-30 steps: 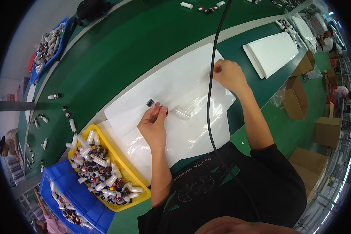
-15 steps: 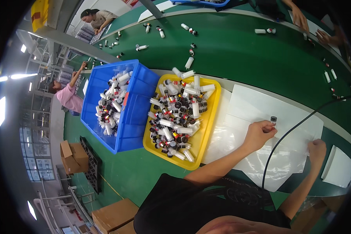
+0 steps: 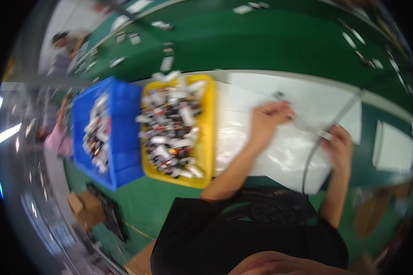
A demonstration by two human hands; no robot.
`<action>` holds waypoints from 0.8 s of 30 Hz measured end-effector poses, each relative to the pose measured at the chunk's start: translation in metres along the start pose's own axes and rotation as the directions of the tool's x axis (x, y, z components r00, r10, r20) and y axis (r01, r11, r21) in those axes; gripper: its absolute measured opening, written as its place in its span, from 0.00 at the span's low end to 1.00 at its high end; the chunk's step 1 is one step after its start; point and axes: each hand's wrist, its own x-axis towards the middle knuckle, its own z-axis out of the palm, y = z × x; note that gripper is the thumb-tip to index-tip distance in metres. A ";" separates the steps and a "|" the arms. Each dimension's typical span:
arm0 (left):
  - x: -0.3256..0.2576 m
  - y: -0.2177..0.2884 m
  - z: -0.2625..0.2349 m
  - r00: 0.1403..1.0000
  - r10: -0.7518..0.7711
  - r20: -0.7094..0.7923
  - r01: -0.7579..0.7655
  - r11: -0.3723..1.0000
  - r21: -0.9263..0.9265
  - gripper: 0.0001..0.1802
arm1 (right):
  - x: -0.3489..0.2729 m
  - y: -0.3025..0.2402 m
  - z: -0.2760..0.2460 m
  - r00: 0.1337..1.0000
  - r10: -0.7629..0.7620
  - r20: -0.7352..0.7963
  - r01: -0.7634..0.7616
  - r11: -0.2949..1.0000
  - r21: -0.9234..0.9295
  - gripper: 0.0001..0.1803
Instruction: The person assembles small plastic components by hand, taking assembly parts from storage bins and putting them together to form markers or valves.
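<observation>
My left hand (image 3: 271, 118) is closed in a pinch over the white sheet (image 3: 248, 89), holding a small bottle with a black cap (image 3: 280, 95) that shows above the fingertips. Opposite it, my right hand (image 3: 339, 145) is closed on a small white piece (image 3: 325, 134) that points toward the left hand; blur hides its exact kind. A faint pale streak lies between the two hands, too smeared to make out. Left of the sheet, a yellow tray (image 3: 209, 137) holds many small bottles and white tubes with black and red parts, heaped together.
A blue bin (image 3: 126, 133) with more such pieces stands beyond the tray. A dark cable (image 3: 309, 165) crosses in front of my right hand. The green belt (image 3: 261, 46) carries scattered pieces. White sheets (image 3: 392, 146) lie at right. Co-workers (image 3: 59, 140) sit at far left.
My view has turned, blurring the picture. My right hand has moved from the sheet's right edge toward the left hand and now shows a white piece. The left hand still holds the bottle.
</observation>
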 end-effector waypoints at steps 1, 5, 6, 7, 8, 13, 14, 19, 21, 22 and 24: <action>-0.001 0.007 0.002 0.999 0.022 -0.046 -0.020 0.999 0.043 0.12 | 0.007 0.006 0.008 0.988 -0.006 0.151 0.003 1.000 0.022 0.10; -0.007 0.032 0.002 0.992 0.066 -0.111 -0.067 0.998 -0.003 0.11 | 0.021 -0.002 0.075 0.937 -0.005 0.349 -0.163 0.878 0.450 0.06; -0.007 0.035 0.002 0.991 0.075 -0.109 -0.076 0.997 -0.008 0.11 | 0.025 -0.001 0.078 0.903 -0.032 0.428 -0.227 0.811 0.539 0.06; -0.008 0.036 0.002 0.994 0.054 -0.095 -0.056 0.998 -0.011 0.11 | 0.027 0.000 0.081 0.913 -0.025 0.407 -0.219 0.812 0.542 0.06; -0.009 0.037 0.002 0.991 0.073 -0.108 -0.073 0.997 -0.001 0.11 | 0.028 0.002 0.082 0.896 -0.067 0.440 -0.231 0.775 0.588 0.05; -0.015 0.040 -0.004 0.981 0.121 -0.154 -0.114 0.992 0.050 0.10 | 0.026 0.014 0.085 0.855 -0.133 0.501 -0.343 0.580 0.739 0.03; -0.015 0.039 -0.006 0.980 0.125 -0.154 -0.118 0.992 0.051 0.10 | 0.023 0.010 0.088 0.870 -0.118 0.479 -0.352 0.532 0.770 0.03; -0.015 0.036 -0.009 0.977 0.138 -0.160 -0.129 0.989 0.065 0.09 | 0.022 0.009 0.096 0.805 -0.165 0.570 -0.489 0.360 0.795 0.05; -0.015 0.035 -0.010 0.976 0.132 -0.174 -0.123 0.991 0.062 0.09 | 0.023 0.011 0.104 0.758 -0.247 0.603 -0.599 0.100 0.794 0.06; -0.015 0.035 -0.011 0.975 0.134 -0.176 -0.125 0.990 0.064 0.09 | 0.022 0.011 0.107 0.757 -0.249 0.604 -0.601 0.099 0.793 0.06; -0.015 0.036 -0.011 0.974 0.136 -0.179 -0.125 0.990 0.073 0.10 | 0.021 0.008 0.111 0.804 -0.196 0.562 -0.549 0.118 0.827 0.06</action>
